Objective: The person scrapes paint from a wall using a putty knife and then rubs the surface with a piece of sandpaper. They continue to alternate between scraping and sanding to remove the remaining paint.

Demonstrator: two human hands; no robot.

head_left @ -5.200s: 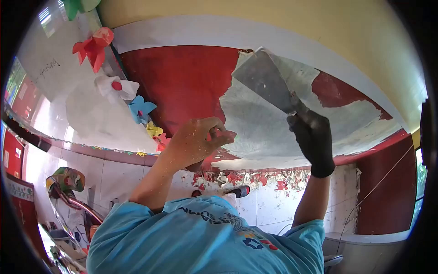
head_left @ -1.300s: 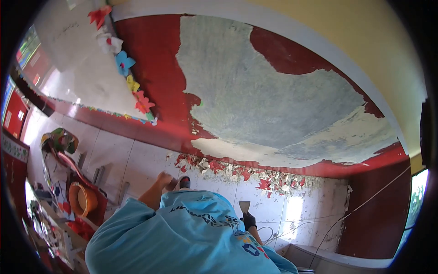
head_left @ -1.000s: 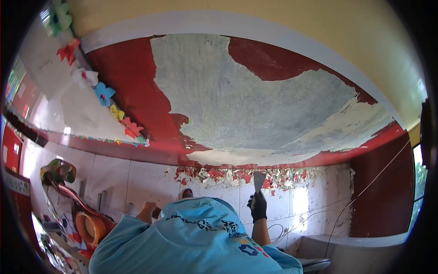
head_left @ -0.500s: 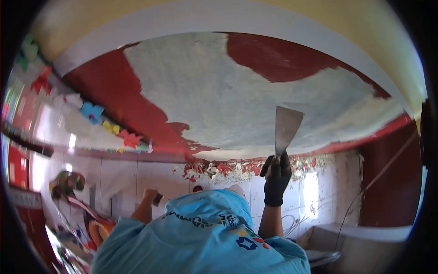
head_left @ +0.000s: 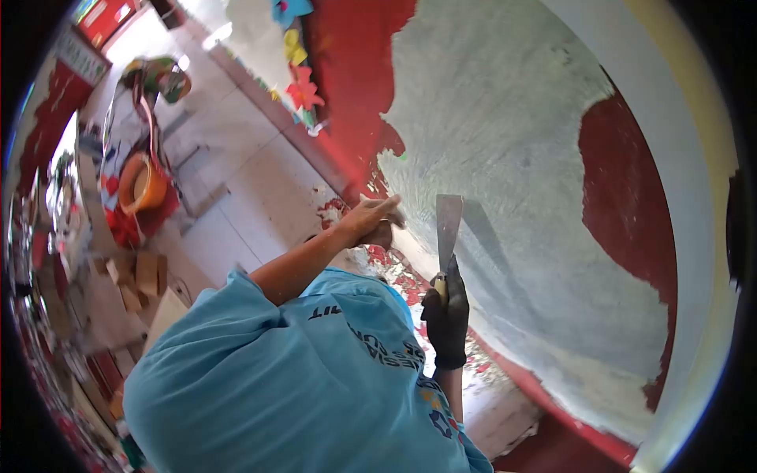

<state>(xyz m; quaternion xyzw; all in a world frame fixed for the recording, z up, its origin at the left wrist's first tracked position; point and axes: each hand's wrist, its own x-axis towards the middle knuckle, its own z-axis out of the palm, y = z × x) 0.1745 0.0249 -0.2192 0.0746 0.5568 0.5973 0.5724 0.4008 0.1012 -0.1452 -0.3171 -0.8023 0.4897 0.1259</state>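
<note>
My right hand, in a dark glove, grips the pale handle of a wide metal scraper. Its blade points up in front of the grey scraped patch on the red wall, and a shadow falls beside it; whether the blade touches is unclear. My bare left hand is near the patch's lower left edge, fingers bent and partly overlapping something brownish that I cannot make out. Red paint remains at the right and left of the patch.
Paint flakes lie along the wall's foot. Paper flowers edge a white board at the top. On the left are an orange bucket, cardboard boxes and a chair-like frame with a patterned cloth.
The view has turned, bringing the bucket and boxes further into sight. My left hand has risen from beside the shirt to the wall. The scraper is still in my right hand, near the wall.
</note>
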